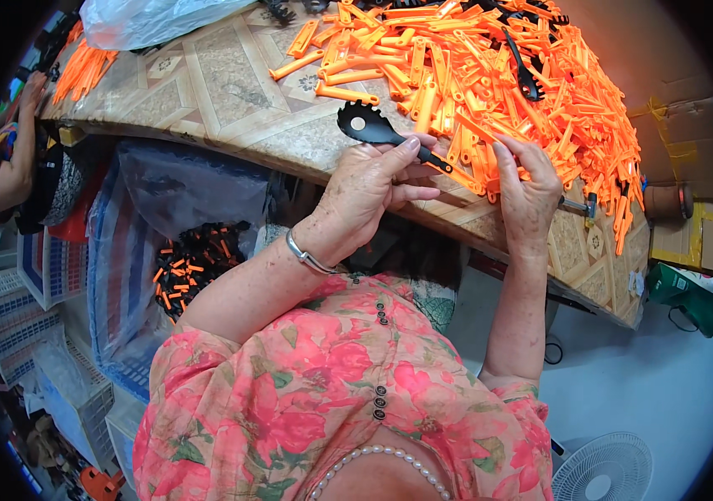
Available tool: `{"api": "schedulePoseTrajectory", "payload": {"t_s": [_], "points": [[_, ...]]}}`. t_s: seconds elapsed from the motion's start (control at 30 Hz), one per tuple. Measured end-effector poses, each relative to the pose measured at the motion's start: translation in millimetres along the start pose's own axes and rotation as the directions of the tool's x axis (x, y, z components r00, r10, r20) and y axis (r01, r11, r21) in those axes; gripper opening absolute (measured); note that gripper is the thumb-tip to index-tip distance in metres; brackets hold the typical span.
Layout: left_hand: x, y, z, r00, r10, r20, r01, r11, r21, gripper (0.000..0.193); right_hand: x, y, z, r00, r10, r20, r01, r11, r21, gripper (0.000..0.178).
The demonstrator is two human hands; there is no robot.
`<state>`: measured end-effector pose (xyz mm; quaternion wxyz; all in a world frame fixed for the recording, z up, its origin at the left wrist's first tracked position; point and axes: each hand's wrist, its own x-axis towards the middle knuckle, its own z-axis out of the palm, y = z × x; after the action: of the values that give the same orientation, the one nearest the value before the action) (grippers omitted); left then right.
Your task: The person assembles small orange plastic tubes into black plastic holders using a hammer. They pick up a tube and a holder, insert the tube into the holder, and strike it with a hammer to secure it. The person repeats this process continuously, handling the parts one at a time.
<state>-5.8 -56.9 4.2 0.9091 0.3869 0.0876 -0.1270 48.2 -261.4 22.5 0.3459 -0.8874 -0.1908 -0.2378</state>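
- Looking down from the head view, I see the left hand (360, 188) gripping a black toothed utensil (370, 125) by its neck, thumb on top and fingers curled beneath.
- The toothed end sits beyond that hand, to its left; the long axis runs across the fingers and slopes a little toward the body, so the narrow stem points at the right hand (530, 188).
- The right hand seems to pinch a slim orange handle (475, 128) between thumb and fingertips, its far end slanting away and toward the left hand.
- Whether stem and handle touch, I cannot tell; they look near, between the two hands, the handle nearer the right.
- Beyond both hands an orange heap (573, 117) covers much of the tabletop (223, 100); a second black utensil (523, 73) lies on it, straight beyond the right hand.
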Motion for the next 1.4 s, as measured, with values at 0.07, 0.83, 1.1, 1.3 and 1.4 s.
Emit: {"api": "schedulePoseTrajectory", "payload": {"t_s": [0.07,0.83,1.1,1.3,1.4], "points": [[-0.9,0.0,2.6,1.000,0.005,-0.008,-0.005,1.000,0.018,0.030,-10.9,-0.6,-2.6,0.986,0.164,0.011,-0.164,0.970,0.178,0.014],[-1.1,-2.5,4.8,1.000,0.023,0.008,-0.024,0.996,0.091,0.033,29.3,24.6,-23.9,0.971,-0.160,-0.178,0.084,0.924,-0.374,0.028],[-0.2,-3.7,3.4,1.000,0.023,-0.008,-0.022,0.996,0.084,0.032,22.4,-2.5,18.2,0.975,-0.144,0.169,0.201,0.897,-0.394,0.035],[-1.2,-4.3,3.3,1.000,0.014,-0.021,-0.012,0.996,0.086,0.031,20.3,2.9,19.4,0.979,-0.110,0.173,0.168,0.915,-0.367,0.025],[-1.5,-3.2,3.0,1.000,0.019,-0.002,-0.019,0.996,0.085,0.031,16.0,6.6,16.9,0.983,-0.100,0.152,0.149,0.924,-0.353,0.017]]}}
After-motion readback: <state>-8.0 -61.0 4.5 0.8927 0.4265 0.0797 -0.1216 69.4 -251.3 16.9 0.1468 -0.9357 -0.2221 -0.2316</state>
